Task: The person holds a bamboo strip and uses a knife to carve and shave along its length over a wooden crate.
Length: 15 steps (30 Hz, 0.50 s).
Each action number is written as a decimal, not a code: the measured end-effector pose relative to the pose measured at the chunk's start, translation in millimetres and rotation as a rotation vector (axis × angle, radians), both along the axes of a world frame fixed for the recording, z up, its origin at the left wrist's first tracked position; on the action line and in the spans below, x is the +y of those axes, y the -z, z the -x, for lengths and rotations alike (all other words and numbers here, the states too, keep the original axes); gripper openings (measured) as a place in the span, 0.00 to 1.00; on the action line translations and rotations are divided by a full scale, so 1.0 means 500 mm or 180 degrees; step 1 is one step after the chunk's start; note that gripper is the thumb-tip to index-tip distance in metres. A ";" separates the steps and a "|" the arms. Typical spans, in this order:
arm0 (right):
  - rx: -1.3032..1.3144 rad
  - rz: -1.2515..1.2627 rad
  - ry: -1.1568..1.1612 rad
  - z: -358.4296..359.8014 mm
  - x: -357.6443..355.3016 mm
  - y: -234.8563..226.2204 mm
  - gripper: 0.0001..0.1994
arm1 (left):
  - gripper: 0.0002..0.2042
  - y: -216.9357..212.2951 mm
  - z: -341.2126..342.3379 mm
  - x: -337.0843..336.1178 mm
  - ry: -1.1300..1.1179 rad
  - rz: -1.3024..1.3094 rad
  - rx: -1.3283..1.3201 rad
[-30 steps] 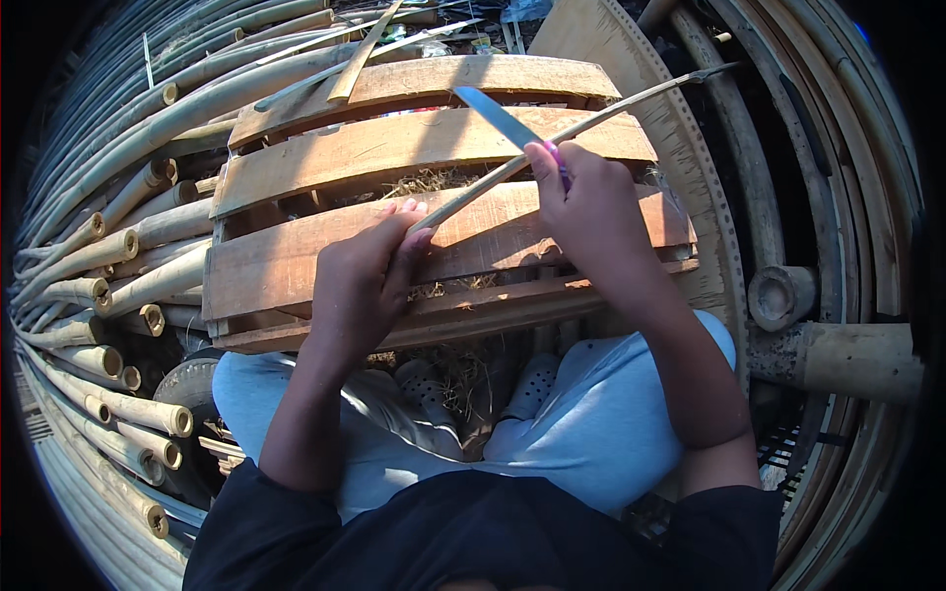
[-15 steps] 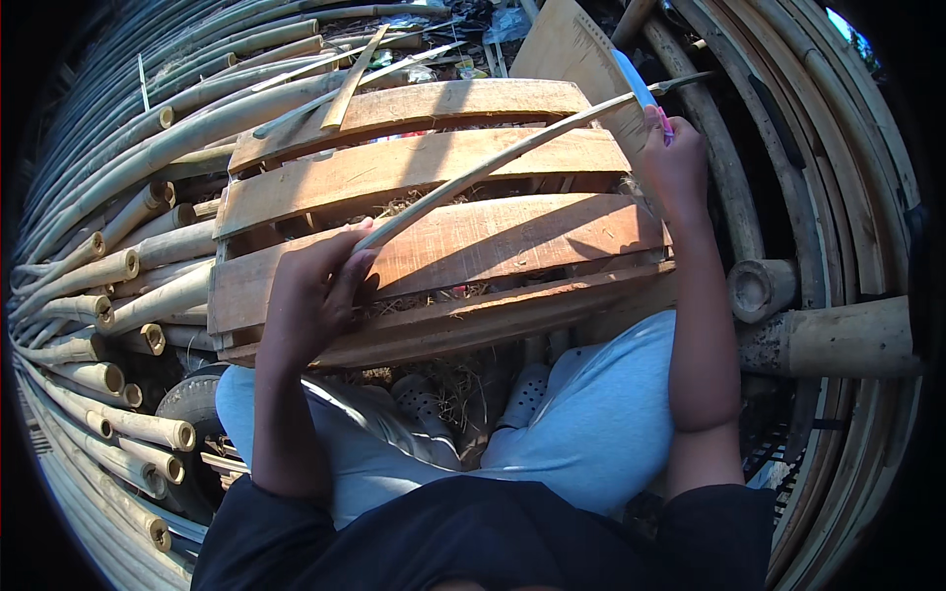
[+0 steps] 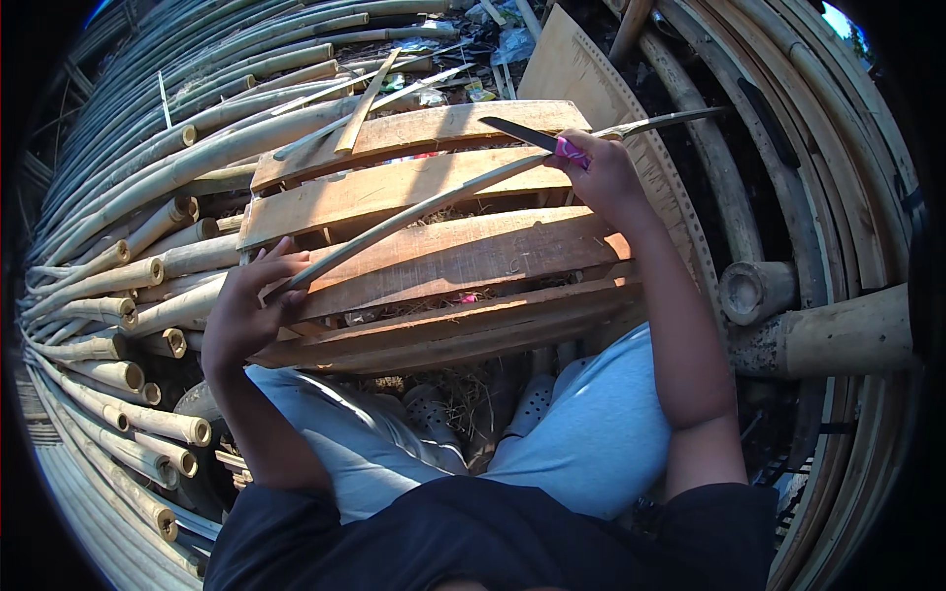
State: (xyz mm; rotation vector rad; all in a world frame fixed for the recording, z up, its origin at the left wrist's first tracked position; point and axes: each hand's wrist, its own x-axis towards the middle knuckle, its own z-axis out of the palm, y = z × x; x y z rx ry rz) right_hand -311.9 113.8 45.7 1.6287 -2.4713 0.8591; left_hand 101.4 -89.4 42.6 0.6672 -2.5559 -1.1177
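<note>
A long thin bamboo strip (image 3: 434, 202) lies slantwise across the wooden slatted pallet (image 3: 443, 256), its near end pinched in the closed left hand (image 3: 246, 315) and its far part under the right hand (image 3: 603, 177), fisted around a pink-handled knife (image 3: 537, 138), bamboo poles (image 3: 118, 286) stacked alongside.

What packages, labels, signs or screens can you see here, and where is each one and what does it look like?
No labels, signs or screens show.
Litter: far top centre beyond the wooden pallet, crumpled pale and bluish scraps, maybe wrappers; too small to tell.
Elsewhere only bamboo poles, the thin bamboo strip in the left hand, and the pink-handled knife in the right hand.
</note>
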 end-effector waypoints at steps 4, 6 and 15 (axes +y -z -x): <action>-0.0244 0.0127 -0.0308 -0.012 -0.003 0.004 0.10 | 0.14 -0.025 0.088 0.082 -0.0572 0.0609 0.0278; -0.0287 0.0115 -0.0464 -0.025 -0.006 0.000 0.10 | 0.14 -0.020 0.127 0.111 -0.0693 0.0676 0.0394; -0.0258 0.0028 -0.0467 -0.056 0.001 -0.039 0.09 | 0.12 0.039 0.189 0.111 -0.0893 0.1488 0.0267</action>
